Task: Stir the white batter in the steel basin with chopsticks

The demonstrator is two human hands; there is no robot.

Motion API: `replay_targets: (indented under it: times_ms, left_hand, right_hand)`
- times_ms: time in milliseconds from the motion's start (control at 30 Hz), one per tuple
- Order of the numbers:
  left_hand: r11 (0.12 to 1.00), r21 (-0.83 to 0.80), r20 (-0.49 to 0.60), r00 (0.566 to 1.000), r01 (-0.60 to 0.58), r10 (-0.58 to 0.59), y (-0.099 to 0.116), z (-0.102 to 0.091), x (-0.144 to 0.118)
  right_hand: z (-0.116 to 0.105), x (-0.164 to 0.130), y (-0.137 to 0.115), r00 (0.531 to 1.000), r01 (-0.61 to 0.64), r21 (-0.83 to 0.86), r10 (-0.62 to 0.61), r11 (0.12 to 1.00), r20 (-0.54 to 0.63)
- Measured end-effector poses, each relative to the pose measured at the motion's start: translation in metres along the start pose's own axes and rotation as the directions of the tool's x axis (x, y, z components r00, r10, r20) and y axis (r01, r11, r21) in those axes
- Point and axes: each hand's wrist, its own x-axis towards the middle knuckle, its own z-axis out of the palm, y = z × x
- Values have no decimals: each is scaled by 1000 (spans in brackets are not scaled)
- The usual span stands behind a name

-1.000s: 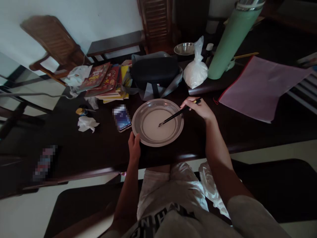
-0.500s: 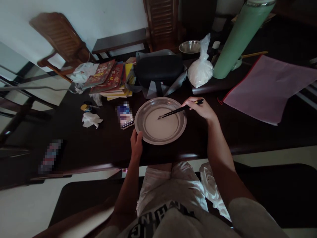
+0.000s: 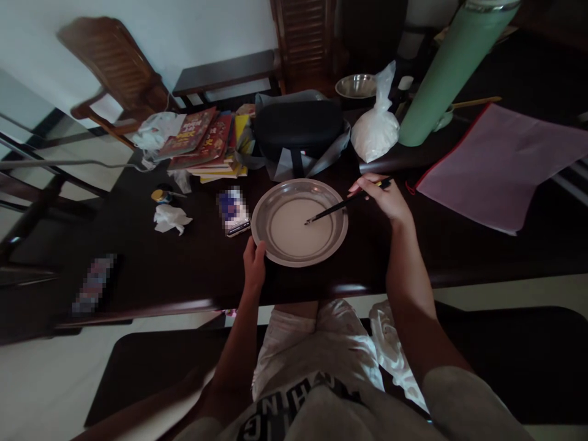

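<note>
A round metal plate [image 3: 269, 205] holding a pale whitish liquid sits on the dark wooden table [image 3: 450, 239] near its front edge. My left hand [image 3: 254, 264] grips the plate's near-left rim. My right hand [image 3: 383, 197] is to the right of the plate and holds dark chopsticks [image 3: 342, 205]. Their tips reach down into the liquid right of the plate's middle.
A phone [image 3: 232, 211] lies left of the plate, with crumpled tissue [image 3: 169, 218] and a small jar [image 3: 160, 196] beyond. Behind stand a book stack [image 3: 202, 144], a black case [image 3: 298, 128], a white powder bag [image 3: 374, 125], a green flask [image 3: 448, 70], a metal bowl [image 3: 356, 86]. A pink folder [image 3: 496, 165] lies right.
The chopstick tips have moved around inside the liquid, from the left-middle to the right of the plate's middle. My right hand shifted slightly right. My left hand stays on the rim.
</note>
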Motion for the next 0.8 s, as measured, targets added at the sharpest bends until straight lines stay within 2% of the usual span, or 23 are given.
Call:
replay_targets:
  times_ms: [67, 167, 200, 400, 433, 567, 633, 733, 800]
  left_hand:
    - [1000, -9, 1, 1000, -4, 4, -1, 0, 0]
    - [1000, -16, 2, 1000, -5, 5, -1, 1, 1]
    - [1000, -15, 2, 1000, -4, 4, -1, 1, 1]
    - [1000, -3, -1, 1000, -6, 6, 3, 1, 1]
    - [1000, -2, 1, 1000, -6, 6, 3, 1, 1]
    - [1000, -9, 5, 1000, -8, 8, 3, 1, 1]
    - [1000, -10, 8, 1000, -9, 9, 3, 1, 1]
    - [1000, -4, 5, 1000, 4, -4, 3, 1, 1]
    - [1000, -3, 5, 1000, 8, -8, 3, 1, 1]
  right_hand:
    - [1, 0, -1, 999, -4, 5, 3, 1000, 41]
    - [5, 0, -2, 983, 24, -11, -21, 1000, 183]
    - [5, 0, -2, 980, 33, -16, -29, 999, 198]
    - [-1, 1, 1, 1000, 2, -2, -2, 1000, -13]
    - [-1, 1, 1, 1000, -1, 2, 1, 1000, 1]
    - [5, 1, -1, 985, 18, -10, -16, 1000, 174]
    - [6, 1, -2, 987, 22, -12, -20, 1000, 157]
    - [2, 1, -1, 999, 0, 2, 0, 1000, 36]
    - [1, 1, 0, 1000, -8, 12, 8, 1000, 13]
